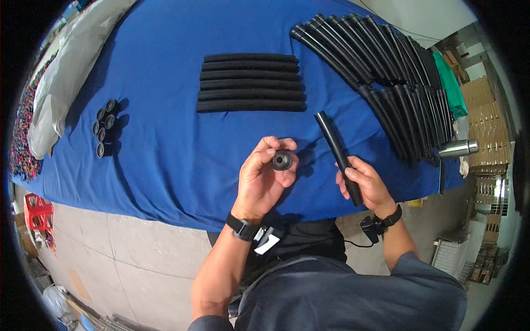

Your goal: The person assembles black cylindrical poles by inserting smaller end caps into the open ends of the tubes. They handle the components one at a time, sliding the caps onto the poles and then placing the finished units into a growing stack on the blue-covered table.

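Note:
Between the fingertips of my left hand (266, 179) is a small round black cap (281, 160) with a hole in its middle, its round face turned up. My right hand (367, 182) is closed around the lower part of a smooth black tube (333, 140), which tilts up and to the left. Cap and tube are held apart, both over the near part of the blue cloth (182, 160). Beyond my hands, several black foam sleeves (251, 85) lie side by side in a neat stack of rows.
Several black caps (101, 134) stand in a cluster at the left. Many black tubes (353, 47) lie in two rows at the right, beside a shiny metal cylinder (459, 148) and green cloth (450, 83). Grey-white sheeting (69, 83) covers the far left edge. A red stool (38, 212) is on the floor.

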`<state>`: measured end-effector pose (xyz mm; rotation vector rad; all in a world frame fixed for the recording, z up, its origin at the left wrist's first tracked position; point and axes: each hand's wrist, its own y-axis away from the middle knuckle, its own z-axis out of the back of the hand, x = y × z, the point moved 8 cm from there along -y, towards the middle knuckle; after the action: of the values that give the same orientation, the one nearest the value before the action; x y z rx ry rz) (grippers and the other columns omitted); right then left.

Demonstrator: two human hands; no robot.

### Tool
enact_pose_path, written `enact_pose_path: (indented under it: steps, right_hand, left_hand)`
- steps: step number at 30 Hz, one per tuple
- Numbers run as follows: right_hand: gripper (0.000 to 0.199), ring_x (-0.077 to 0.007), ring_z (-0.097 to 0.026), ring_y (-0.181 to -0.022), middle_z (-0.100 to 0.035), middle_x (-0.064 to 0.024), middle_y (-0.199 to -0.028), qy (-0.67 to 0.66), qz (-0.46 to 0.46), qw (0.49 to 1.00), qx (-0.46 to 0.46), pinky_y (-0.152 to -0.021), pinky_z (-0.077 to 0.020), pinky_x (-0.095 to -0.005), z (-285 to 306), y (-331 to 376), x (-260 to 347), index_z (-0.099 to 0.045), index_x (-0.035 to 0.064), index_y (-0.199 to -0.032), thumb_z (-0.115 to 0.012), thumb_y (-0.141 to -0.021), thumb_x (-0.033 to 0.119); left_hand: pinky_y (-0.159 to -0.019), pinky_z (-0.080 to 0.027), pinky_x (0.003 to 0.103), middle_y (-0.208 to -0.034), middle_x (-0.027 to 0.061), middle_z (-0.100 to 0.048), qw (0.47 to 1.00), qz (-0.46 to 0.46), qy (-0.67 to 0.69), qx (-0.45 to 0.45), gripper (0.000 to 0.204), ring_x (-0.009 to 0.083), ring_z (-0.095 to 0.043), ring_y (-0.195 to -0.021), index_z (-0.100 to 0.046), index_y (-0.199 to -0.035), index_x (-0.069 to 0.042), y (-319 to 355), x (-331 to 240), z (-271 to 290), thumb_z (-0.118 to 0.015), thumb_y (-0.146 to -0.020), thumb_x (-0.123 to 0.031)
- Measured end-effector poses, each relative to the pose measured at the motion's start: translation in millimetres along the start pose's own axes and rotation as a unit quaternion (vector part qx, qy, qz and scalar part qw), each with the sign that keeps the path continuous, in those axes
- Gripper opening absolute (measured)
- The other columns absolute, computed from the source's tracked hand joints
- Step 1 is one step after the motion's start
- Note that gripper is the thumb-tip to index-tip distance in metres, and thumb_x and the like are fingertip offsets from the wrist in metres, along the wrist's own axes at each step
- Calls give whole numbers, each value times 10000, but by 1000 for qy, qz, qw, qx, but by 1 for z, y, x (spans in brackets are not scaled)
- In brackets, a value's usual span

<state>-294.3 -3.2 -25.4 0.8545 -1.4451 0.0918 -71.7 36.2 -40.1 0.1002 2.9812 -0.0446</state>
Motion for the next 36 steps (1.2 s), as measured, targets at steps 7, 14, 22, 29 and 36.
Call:
enact_pose_path:
  steps: [7,14,22,29,36]
  right_hand:
    - [254,-144,-679,-699,-672,-117,-918,27,-25,999,-28,-577,-573,-263,0,-4,-1,-521,-6,-1206,-548,-1056,198]
    - [281,-138,-681,-691,-675,-111,-895,20,-30,999,-35,-570,-575,-257,1,-5,-2,-523,-3,-1204,-575,-1049,225]
    - [275,-132,-679,-686,-677,-102,-896,13,-29,999,-30,-566,-574,-264,2,-6,-3,-531,-8,-1198,-576,-1044,216]
    - [273,-129,-673,-677,-676,-93,-894,10,-33,999,-33,-568,-573,-261,2,-6,-4,-534,0,-1203,-578,-1043,216]
    - [265,-129,-670,-675,-676,-91,-894,1,-30,999,-29,-572,-575,-257,4,-7,-6,-534,0,-1208,-574,-1044,206]
  left_hand:
    - [-439,-410,194,-1083,132,-626,998,41,11,-43,490,124,-499,-613,-630,-1207,-69,5,22,-21,-407,-1092,-490]
    - [-385,-385,198,-1046,143,-640,996,82,17,-21,516,108,-470,-509,-638,-1194,-107,3,51,-35,-357,-1090,-527]
    - [-406,-338,189,-1069,133,-654,993,105,39,-45,460,90,-426,-530,-655,-1202,-123,6,68,-26,-437,-1072,-507]
    - [-443,-418,219,-1234,181,-658,990,108,69,-66,418,152,-529,-637,-620,-1331,-106,6,76,-20,-444,-1094,-403]
    - [-465,-471,255,-1322,225,-626,983,134,124,-30,483,205,-576,-677,-520,-1455,-49,6,84,-18,-495,-1015,-248]
